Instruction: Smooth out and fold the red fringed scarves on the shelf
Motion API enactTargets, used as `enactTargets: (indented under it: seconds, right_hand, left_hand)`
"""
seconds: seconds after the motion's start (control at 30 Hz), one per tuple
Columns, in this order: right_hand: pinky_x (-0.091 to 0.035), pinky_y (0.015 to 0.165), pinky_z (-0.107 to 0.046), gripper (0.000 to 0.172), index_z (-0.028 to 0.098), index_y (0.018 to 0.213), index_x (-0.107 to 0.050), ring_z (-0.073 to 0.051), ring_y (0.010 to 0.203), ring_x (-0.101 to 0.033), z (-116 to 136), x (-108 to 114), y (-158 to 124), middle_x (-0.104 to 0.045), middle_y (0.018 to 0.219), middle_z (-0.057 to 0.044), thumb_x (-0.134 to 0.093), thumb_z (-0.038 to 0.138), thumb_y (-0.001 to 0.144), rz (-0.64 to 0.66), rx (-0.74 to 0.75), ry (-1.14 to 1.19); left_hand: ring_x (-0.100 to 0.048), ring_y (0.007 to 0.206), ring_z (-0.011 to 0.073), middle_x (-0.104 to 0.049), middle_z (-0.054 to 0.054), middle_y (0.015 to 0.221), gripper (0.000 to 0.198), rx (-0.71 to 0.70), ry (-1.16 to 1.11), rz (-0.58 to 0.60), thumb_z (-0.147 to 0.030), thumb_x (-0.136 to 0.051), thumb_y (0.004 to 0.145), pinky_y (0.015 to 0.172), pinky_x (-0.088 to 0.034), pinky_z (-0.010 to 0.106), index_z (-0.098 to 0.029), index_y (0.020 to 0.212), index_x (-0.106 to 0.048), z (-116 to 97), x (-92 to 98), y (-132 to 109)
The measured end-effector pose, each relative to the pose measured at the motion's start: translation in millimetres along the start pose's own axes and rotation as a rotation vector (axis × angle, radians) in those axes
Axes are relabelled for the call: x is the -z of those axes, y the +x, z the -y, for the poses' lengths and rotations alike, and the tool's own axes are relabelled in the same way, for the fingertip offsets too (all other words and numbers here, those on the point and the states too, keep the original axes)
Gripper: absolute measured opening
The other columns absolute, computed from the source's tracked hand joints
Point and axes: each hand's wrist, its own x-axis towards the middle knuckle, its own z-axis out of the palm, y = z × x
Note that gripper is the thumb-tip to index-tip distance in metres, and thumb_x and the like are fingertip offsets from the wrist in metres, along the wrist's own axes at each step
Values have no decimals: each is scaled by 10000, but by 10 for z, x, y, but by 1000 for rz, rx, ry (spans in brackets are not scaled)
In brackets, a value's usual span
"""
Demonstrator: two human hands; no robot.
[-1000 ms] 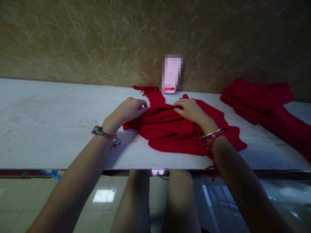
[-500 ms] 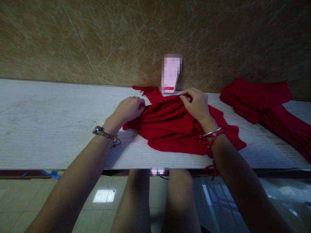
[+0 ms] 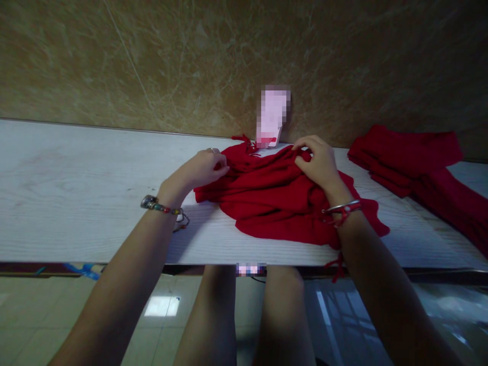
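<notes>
A red fringed scarf lies bunched in loose folds on the white wood-grain table. At its upper left edge, my left hand is closed, thumb and fingers pinching the cloth. My right hand has its fingers curled over the scarf's far edge at the upper right, gathering the fabric between thumb and fingertips. Some fringe shows at the back, close to an upright phone with a blurred screen. Part of the scarf is hidden beneath my right wrist.
More folded red cloth is piled at the table's right side. A marbled wall rises behind the white table. Blue ribbon-like material hangs below the front edge, at the left. My legs are under the table.
The fringed end at the back has been drawn in toward the bunched folds and now lies nearer the phone. My right hand has shifted slightly right, still on the scarf.
</notes>
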Motion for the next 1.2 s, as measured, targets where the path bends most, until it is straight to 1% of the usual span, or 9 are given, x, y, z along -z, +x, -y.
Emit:
enactTargets:
  seconds: [0.1,0.23,0.47,0.57,0.7,0.83,1.07,1.13,1.2]
  right_hand:
    - [-474,706,-350,310,226,954,-639,-193,727,-606,77,-22,-10,-680,927,-54,-490,109,709,46,-2,53]
    - [-462,630,-317,386,203,1134,-610,-158,616,-587,93,-65,-28,-696,947,-58,-533,170,757,142,-64,60]
    - [-451,668,-316,193,233,908,-719,-184,691,-619,143,-56,-29,-726,832,-27,-583,216,772,372,52,52]
    - [-446,682,-326,179,235,846,-721,-197,720,-626,156,-55,-20,-729,841,-32,-555,202,786,327,61,35]
    - [-440,690,-339,189,227,854,-708,-210,734,-619,150,-72,-25,-723,856,-44,-536,190,782,228,46,11]
    - [-437,697,-350,195,235,849,-685,-220,744,-606,124,-73,-19,-702,827,-45,-507,187,786,98,1,-25]
    - [-446,650,-352,177,222,757,-624,-206,651,-565,-55,-64,17,-612,668,-32,-453,174,761,-144,-257,-40]
    - [-454,658,-361,138,222,697,-608,-210,650,-559,-80,-78,6,-585,641,-30,-488,157,713,-109,-243,-57]
    - [-462,698,-379,152,216,688,-614,-227,717,-575,-62,-83,-10,-603,716,-56,-507,111,661,-39,-172,-76]
  left_hand:
    - [-607,717,198,-664,73,737,342,79,-33,-60,-353,-381,876,694,-429,295,-162,767,-643,-23,20,-12]
    - [-607,640,177,-660,34,665,294,181,-115,-91,-347,-405,894,659,-418,273,-169,871,-638,-50,8,-37]
    - [-631,791,212,-697,90,863,260,57,-43,-50,-318,-486,859,710,-449,289,-150,944,-665,-87,-98,1]
    - [-616,946,229,-679,116,1034,283,-21,-53,-111,-307,-505,845,824,-453,316,-147,1021,-657,-96,-138,12]
    - [-635,876,212,-706,79,973,270,-16,-45,-54,-265,-484,838,812,-459,312,-172,1014,-666,-111,-160,10]
    - [-635,846,217,-710,62,919,231,69,-59,-112,-224,-489,808,783,-458,310,-179,923,-684,-119,-88,7]
    - [-618,827,190,-700,41,878,213,285,-188,-283,-226,-479,822,786,-441,293,-176,899,-672,-118,105,-24]
    - [-617,807,188,-702,43,864,209,239,-185,-245,-234,-491,810,763,-440,288,-173,888,-675,-112,107,-28]
    - [-618,775,184,-703,41,835,190,97,-156,-124,-244,-516,791,734,-436,278,-174,854,-681,-106,82,-27]
